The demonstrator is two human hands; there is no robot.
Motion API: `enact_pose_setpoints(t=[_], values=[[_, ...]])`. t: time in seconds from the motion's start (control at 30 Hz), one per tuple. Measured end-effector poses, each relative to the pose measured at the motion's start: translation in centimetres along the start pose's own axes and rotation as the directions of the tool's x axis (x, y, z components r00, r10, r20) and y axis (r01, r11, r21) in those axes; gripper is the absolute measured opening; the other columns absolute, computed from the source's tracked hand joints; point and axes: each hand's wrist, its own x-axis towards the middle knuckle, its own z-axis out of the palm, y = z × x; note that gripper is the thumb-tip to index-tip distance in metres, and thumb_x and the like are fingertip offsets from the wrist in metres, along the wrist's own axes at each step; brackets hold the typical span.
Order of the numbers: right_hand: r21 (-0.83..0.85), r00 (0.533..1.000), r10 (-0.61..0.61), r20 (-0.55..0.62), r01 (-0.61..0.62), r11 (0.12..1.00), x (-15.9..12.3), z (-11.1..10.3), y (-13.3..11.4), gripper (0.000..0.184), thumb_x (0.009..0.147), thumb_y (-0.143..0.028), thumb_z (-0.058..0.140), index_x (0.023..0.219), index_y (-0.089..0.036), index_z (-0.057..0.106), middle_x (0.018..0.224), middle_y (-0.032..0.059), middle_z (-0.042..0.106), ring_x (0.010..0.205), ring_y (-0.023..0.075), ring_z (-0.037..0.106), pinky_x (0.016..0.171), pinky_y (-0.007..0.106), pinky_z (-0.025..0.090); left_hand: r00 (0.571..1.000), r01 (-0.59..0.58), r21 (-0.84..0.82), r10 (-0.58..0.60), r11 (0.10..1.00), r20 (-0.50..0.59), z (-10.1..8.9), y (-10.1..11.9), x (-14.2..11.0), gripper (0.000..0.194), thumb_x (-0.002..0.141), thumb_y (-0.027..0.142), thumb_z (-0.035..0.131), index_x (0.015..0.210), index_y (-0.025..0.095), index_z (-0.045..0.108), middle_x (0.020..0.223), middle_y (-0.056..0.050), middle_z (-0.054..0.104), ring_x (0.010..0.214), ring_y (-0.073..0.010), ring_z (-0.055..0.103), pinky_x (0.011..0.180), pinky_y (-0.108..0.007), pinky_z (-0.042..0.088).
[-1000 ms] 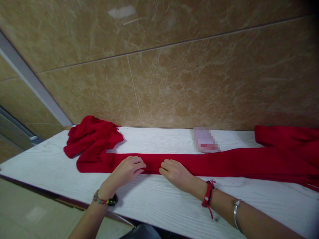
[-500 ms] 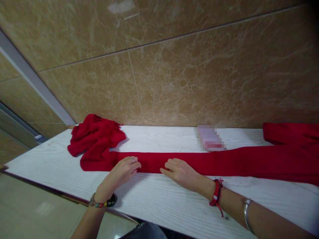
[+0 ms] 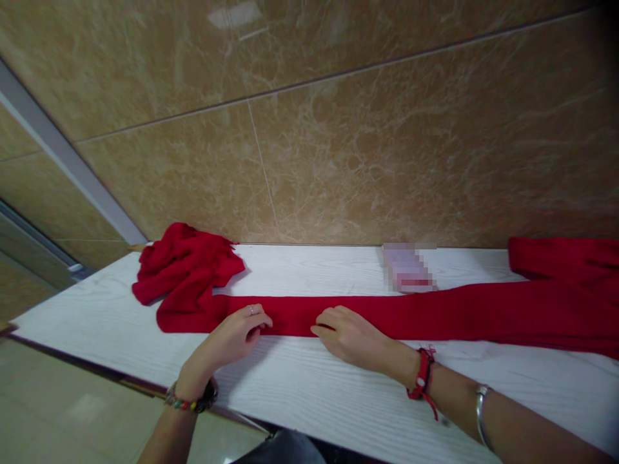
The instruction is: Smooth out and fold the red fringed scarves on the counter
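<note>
Red strip: a long, flat band of red cloth (image 3: 435, 312) runs across the lower middle of the frame towards the right edge, lying on the white counter (image 3: 314, 270).
Left hand: the left hand (image 3: 235, 338) is left of centre, fingers curled down onto the strip, thumb held apart with a dark gap showing; whether the fingertips pinch any cloth, I cannot tell.
Right hand: the right hand (image 3: 345, 332) is just right of centre, fingers bent with their tips on the strip; a grip underneath cannot be told either.
Gap between hands: wider than a second ago, and the left wrist has slipped a little lower and leftward; the left thumb now stands further from the fingers.
Meaning for the cloth: more of the strip is bare between the hands and it looks smooth there, so I judge this to be light handling of the surface rather than lifting.
Crumpled end: a loose red bundle (image 3: 186, 261) with fringe sits at left of frame, meeting the strip; whether it is one piece, I cannot tell.
Right-hand pile: more red cloth (image 3: 561, 258) lies at the right edge.
Blurred packet: a pixelated item (image 3: 406, 267) lies behind the strip, right of centre.
</note>
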Motion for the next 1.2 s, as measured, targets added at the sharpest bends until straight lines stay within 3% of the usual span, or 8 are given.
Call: enact_pose_setpoints(t=[0.17,0.4,0.53,0.63,0.77,0.93,1.07,1.2], values=[[0.043,1.0,0.007,-0.029,-0.006,0.999,-0.3,0.9,0.2,0.026,0.087,-0.021,0.045,0.109,-0.016,0.059,0.112,0.0088,0.059,0.103,0.0181,0.05,0.09,0.033,0.038,0.999,0.018,-0.013,-0.017,1.0,0.043,-0.3,0.2,0.0,0.033,0.068,0.0,0.04,0.087,0.018,0.06,0.08,-0.002,0.056,0.072,-0.0123,0.053,0.066,-0.021,0.043],[0.127,0.99,0.053,0.133,-0.07,0.989,-0.6,0.7,0.3,0.035,0.092,-0.024,0.036,0.123,-0.021,0.049,0.13,0.0082,0.047,0.122,0.0165,0.038,0.102,0.037,0.027,0.996,0.034,0.048,-0.038,0.998,0.084,-0.6,0.7,0.4,0.03,0.067,0.001,0.039,0.084,0.017,0.057,0.081,-0.002,0.057,0.074,-0.0141,0.054,0.069,-0.025,0.044],[0.214,0.966,0.04,0.255,-0.097,0.972,-0.5,-0.3,0.3,0.039,0.091,-0.031,0.037,0.13,-0.025,0.04,0.139,0.0071,0.035,0.129,0.0177,0.025,0.106,0.042,0.019,0.997,0.074,0.162,-0.067,0.984,-0.046,1.2,2.3,2.2,0.032,0.083,0.011,0.036,0.109,0.016,0.053,0.113,-0.01,0.054,0.105,-0.0198,0.049,0.089,-0.037,0.04],[0.246,0.947,0.039,0.319,-0.123,0.961,-0.7,-0.9,0.2,0.044,0.091,-0.036,0.035,0.134,-0.026,0.033,0.141,0.0067,0.03,0.131,0.0199,0.019,0.106,0.047,0.013,0.992,0.12,0.211,-0.123,0.97,0.002,2.9,3.4,3.0,0.041,0.089,0.026,0.033,0.129,0.017,0.038,0.137,-0.013,0.036,0.126,-0.0248,0.03,0.099,-0.046,0.031],[0.261,0.934,0.035,0.355,-0.134,0.956,-1.0,-1.6,-0.2,0.048,0.091,-0.04,0.033,0.136,-0.023,0.028,0.142,0.0082,0.026,0.132,0.0217,0.015,0.106,0.049,0.011,0.954,0.236,0.243,-0.272,0.941,0.124,3.4,3.6,2.7,0.047,0.091,0.033,0.027,0.136,0.02,0.027,0.144,-0.011,0.023,0.132,-0.0284,0.018,0.099,-0.055,0.024],[0.292,0.936,0.018,0.351,-0.128,0.948,-1.0,-2.3,0.0,0.05,0.092,-0.042,0.03,0.138,-0.024,0.023,0.143,0.0082,0.025,0.132,0.0219,0.015,0.106,0.049,0.013,0.882,0.411,0.267,-0.455,0.871,0.125,3.2,2.8,2.1,0.055,0.089,0.043,0.029,0.138,0.021,0.021,0.145,-0.015,0.014,0.13,-0.0382,0.013,0.091,-0.065,0.024],[0.181,0.944,0.218,0.248,-0.266,0.947,-0.1,-2.3,0.3,0.051,0.092,-0.041,0.027,0.139,-0.02,0.022,0.143,0.0103,0.023,0.132,0.0245,0.016,0.104,0.051,0.017,0.879,0.432,0.267,-0.468,0.862,0.091,3.3,2.9,2.2,0.056,0.088,0.043,0.031,0.138,0.021,0.022,0.145,-0.017,0.013,0.129,-0.0414,0.014,0.09,-0.066,0.023],[0.045,0.912,0.352,0.21,-0.368,0.929,0.6,-1.1,0.4,0.05,0.091,-0.038,0.031,0.136,-0.016,0.03,0.142,0.0126,0.026,0.13,0.0299,0.019,0.102,0.056,0.018,0.942,0.272,0.22,-0.306,0.937,0.14,3.0,3.7,2.4,0.05,0.089,0.027,0.027,0.138,0.022,0.021,0.146,-0.012,0.013,0.132,-0.0316,0.01,0.098,-0.059,0.021]])
